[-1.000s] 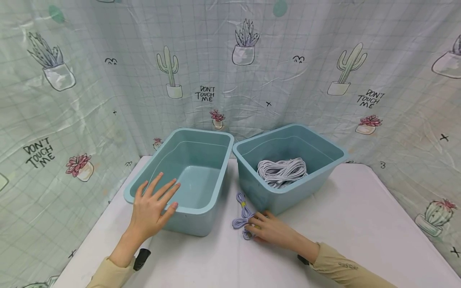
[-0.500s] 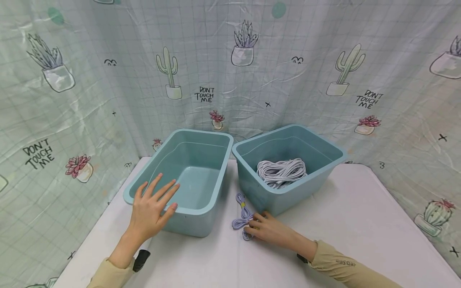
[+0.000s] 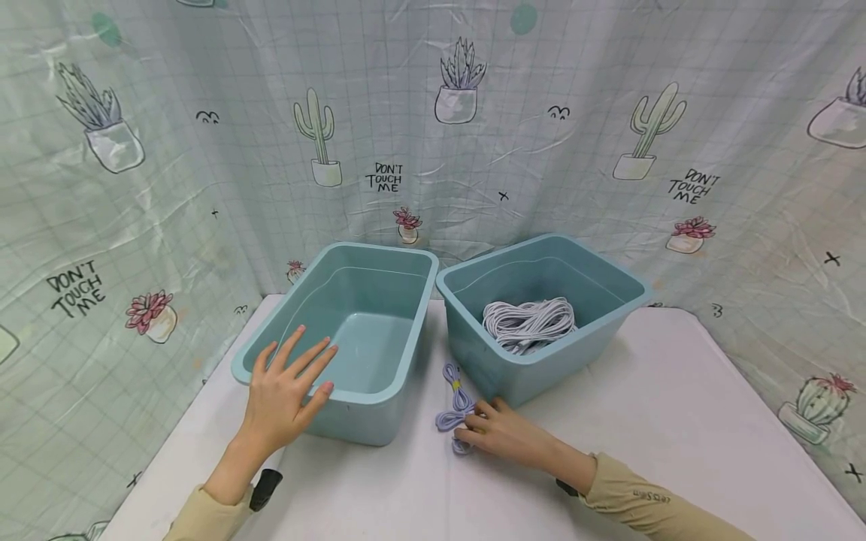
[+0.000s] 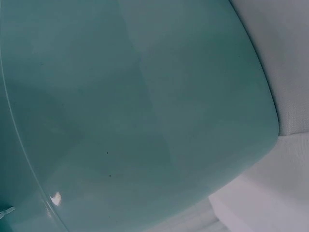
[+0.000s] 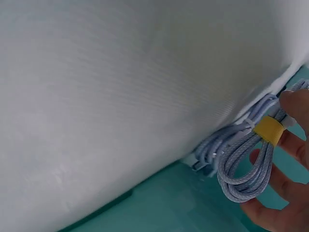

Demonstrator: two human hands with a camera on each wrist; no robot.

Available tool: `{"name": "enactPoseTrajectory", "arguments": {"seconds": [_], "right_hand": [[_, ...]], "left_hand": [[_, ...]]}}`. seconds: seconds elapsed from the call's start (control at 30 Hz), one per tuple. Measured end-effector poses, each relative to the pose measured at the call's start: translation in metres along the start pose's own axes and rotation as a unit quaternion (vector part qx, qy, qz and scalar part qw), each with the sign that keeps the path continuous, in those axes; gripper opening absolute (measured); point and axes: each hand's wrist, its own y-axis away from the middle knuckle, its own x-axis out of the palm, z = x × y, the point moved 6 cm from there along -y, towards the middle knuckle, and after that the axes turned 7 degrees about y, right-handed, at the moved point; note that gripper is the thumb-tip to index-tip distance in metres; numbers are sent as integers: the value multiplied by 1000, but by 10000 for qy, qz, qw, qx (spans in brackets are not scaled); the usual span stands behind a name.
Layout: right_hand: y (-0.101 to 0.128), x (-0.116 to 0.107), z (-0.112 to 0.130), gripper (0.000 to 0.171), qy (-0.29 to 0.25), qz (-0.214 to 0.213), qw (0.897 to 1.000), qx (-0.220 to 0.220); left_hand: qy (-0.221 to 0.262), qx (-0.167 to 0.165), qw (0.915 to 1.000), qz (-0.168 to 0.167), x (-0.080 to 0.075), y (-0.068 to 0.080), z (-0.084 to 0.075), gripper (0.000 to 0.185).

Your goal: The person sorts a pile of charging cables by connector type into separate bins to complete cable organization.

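Note:
A bundled lavender cable point(image 3: 455, 404) with a yellow tie point(image 5: 269, 130) lies on the white table between the two teal bins. My right hand point(image 3: 473, 427) is on the table at its near end, thumb and fingers point(image 5: 285, 181) pinching the bundle point(image 5: 239, 166) by the tie. My left hand point(image 3: 287, 385) rests flat, fingers spread, on the near rim of the empty left bin point(image 3: 358, 422). The left wrist view shows only that bin's teal wall point(image 4: 145, 121), not the hand.
The right bin point(image 3: 541, 372) holds a pile of pale coiled cables point(image 3: 528, 323). Both bins stand side by side at the back of the table point(image 3: 663, 421). A cactus-print curtain point(image 3: 541, 150) hangs close behind and along both sides.
My right hand's fingers have drawn in a little on the cable bundle and shifted slightly left. The left hand and both bins have not moved.

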Motion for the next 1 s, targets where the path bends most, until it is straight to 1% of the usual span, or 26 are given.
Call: {"name": "enactPoseTrajectory", "arguments": {"seconds": [0.27,0.4,0.63,0.77,1.0], "right_hand": [[-8,-15,-3,44,-13,-72,9999,-86],[-14,-25,-6,48,145,-33,9997,-216],[-24,-45,-11,46,631,-197,9969,-436],[-29,-56,-17,49,701,-275,9960,-479],[-35,-76,-32,51,659,-274,9962,-503]], "left_hand": [[-8,5,10000,-11,0,0,0,58],[-26,8,10000,-2,0,0,0,58],[-21,14,10000,8,0,0,0,59],[-19,6,10000,7,1,0,0,59],[-27,9,10000,17,1,-1,0,59]]}}
